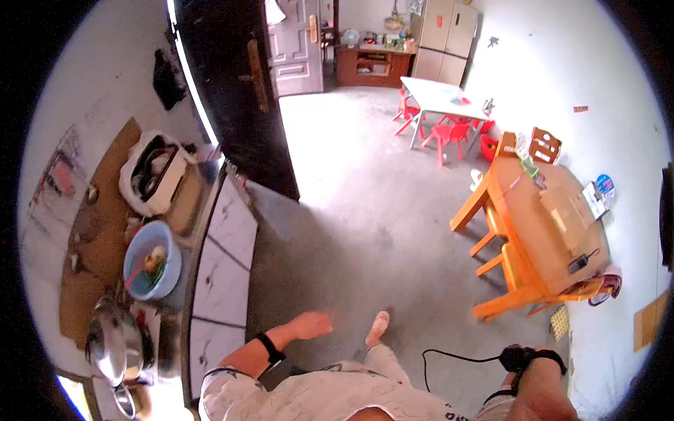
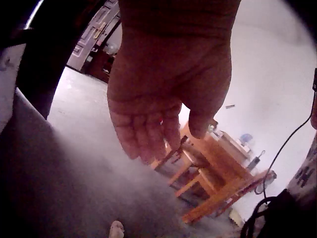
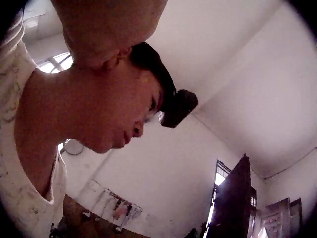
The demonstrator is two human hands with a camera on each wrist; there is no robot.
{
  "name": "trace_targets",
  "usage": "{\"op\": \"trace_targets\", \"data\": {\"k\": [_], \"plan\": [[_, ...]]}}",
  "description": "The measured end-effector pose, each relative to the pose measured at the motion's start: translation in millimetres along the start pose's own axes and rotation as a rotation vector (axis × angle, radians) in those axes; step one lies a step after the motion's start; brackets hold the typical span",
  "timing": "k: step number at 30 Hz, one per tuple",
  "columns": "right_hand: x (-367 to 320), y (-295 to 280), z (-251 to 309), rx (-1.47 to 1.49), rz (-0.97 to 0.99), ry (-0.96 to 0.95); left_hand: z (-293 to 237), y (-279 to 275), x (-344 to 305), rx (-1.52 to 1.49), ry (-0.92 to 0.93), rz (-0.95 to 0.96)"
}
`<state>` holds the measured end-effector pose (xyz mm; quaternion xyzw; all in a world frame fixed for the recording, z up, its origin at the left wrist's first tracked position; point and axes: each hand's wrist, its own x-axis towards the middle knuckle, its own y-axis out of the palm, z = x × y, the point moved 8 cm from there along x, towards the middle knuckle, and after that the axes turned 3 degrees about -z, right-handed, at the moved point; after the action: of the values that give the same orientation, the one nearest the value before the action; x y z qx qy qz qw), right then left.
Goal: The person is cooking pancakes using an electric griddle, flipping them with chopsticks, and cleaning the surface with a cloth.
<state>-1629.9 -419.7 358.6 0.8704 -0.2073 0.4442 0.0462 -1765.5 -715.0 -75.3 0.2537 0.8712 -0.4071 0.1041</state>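
My left hand (image 1: 312, 325) hangs low over the grey floor in the head view, beside the white-fronted cabinet. In the left wrist view its palm faces the camera, the fingers loosely extended and holding nothing. A black band (image 1: 270, 349) circles the left wrist. My right arm is bent up at the lower right of the head view, with a black strapped device (image 1: 518, 359) at the wrist and a black cable (image 1: 456, 356) running from it. Of my right hand (image 3: 111, 25), only the heel and wrist show, close to the person's head and neck; the fingers are hidden.
On the counter at left are a light blue basin (image 1: 173, 263) with food in it, a lidded metal pot (image 1: 112, 344) and a white bag-lined box (image 1: 168, 186). An open dark door (image 1: 235, 91) stands ahead. A wooden table (image 1: 519, 217) with stools is at right, red chairs (image 1: 449, 133) farther back.
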Motion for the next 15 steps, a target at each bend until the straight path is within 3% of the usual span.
{"op": "trace_targets", "data": {"k": [2,4,6,7,8,9,10,11,12,14,15], "plan": [[-55,16,-43,-0.025,0.171,0.125,37,-12,39,0.022,-0.048,-0.052],[-131,39,-95,-0.127,0.436,0.356,79,-18,77,0.139,0.047,-0.161],[-218,76,-157,-0.298,0.689,0.631,119,-19,100,0.501,0.063,0.007],[-249,99,-184,-0.366,0.611,0.563,154,-30,99,0.238,-0.242,-0.028],[-295,118,-220,-0.227,0.539,0.911,183,-30,86,-0.037,-0.541,-0.061],[-351,143,-250,-0.075,0.443,1.246,256,20,98,0.437,-0.2,0.024],[-436,160,-264,0.003,0.449,1.474,316,64,102,0.951,0.139,-0.05],[-516,170,-264,0.088,0.458,1.704,364,66,78,0.503,-0.165,-0.106],[-552,189,-266,0.091,0.533,1.755,394,65,58,0.041,-0.454,-0.151],[-626,223,-265,0.129,0.644,1.902,338,36,7,-0.249,-0.822,-0.169],[-664,240,-263,0.165,0.671,1.998,421,96,8,0.051,-0.633,-0.231]]}}
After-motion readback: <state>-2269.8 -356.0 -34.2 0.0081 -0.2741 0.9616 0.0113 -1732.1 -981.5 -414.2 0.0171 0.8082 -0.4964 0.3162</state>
